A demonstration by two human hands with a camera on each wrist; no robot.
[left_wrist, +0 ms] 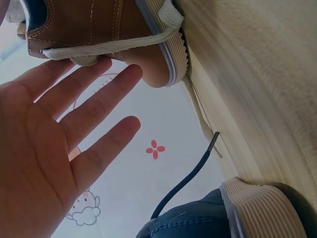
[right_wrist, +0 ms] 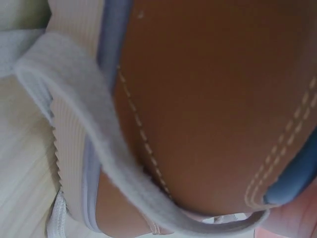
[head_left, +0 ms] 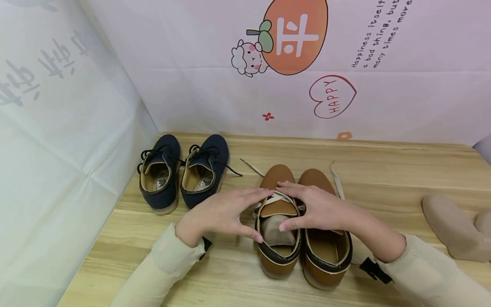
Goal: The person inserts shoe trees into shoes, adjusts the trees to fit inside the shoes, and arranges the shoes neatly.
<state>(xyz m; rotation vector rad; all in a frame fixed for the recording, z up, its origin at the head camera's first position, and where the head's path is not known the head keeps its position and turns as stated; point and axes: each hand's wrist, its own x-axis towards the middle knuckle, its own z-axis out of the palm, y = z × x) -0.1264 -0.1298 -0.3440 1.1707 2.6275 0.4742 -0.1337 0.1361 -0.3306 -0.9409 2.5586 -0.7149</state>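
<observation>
A pair of brown lace-up shoes stands side by side on the wooden table, toes away from me. Over the left brown shoe (head_left: 279, 260), its laces (head_left: 281, 197) crossed, both hands are spread. My left hand (head_left: 224, 213) is at its left side, fingers extended toward the laces and thumb by the collar; the left wrist view shows these fingers straight beside it. My right hand (head_left: 318, 207) reaches across the right brown shoe (head_left: 326, 277), fingertips by the laces, thumb over the opening. Inside the left shoe sits a beige rounded insert (head_left: 277, 230).
Two navy lace-up shoes (head_left: 161, 196) stand at the left on the wooden table (head_left: 226, 273). Beige foot-shaped forms (head_left: 452, 226) lie at the right. A printed white cloth (head_left: 192, 85) hangs behind. Loose lace ends (head_left: 337, 181) stretch beyond the brown shoes.
</observation>
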